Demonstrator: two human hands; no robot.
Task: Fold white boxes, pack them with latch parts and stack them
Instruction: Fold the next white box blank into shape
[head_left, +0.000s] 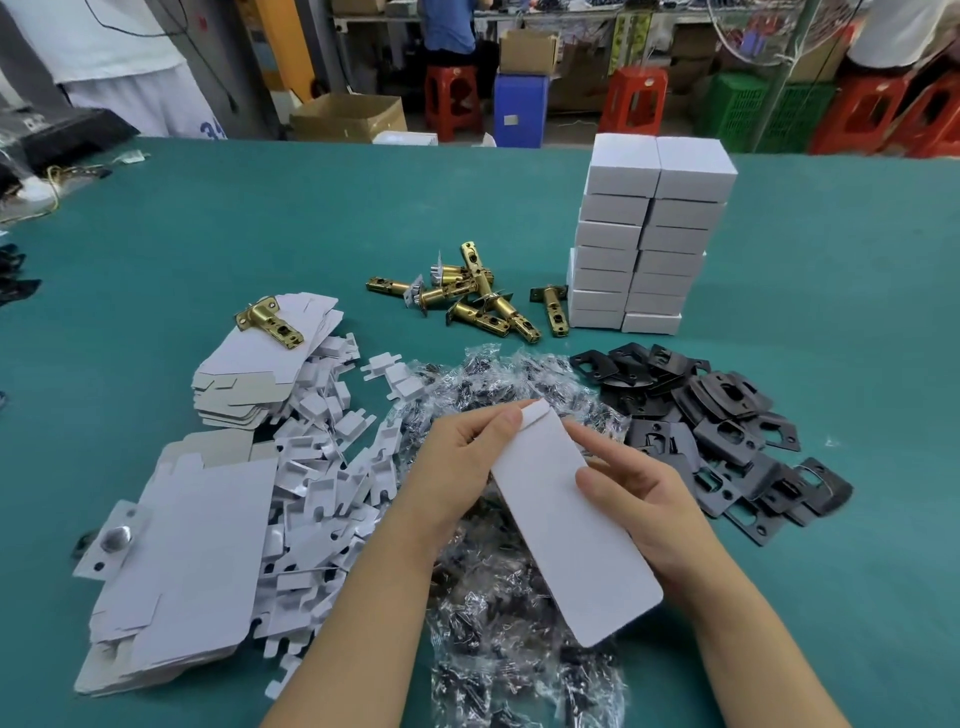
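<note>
Box blank (574, 525) held flat between both grips: left hand (457, 462) pinches far flap, right hand (639, 499) clamps side edge; long axis runs away-to-near (above screw bags (498, 597)).

Green table (311, 208), red stools (451, 96), cardboard cartons (348, 117)

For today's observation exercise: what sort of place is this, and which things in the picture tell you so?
Probably a small factory packing bench: brass latch bolts heaped on the green table, a stack of white boxes already closed, and black strike plates piled alongside.
</note>
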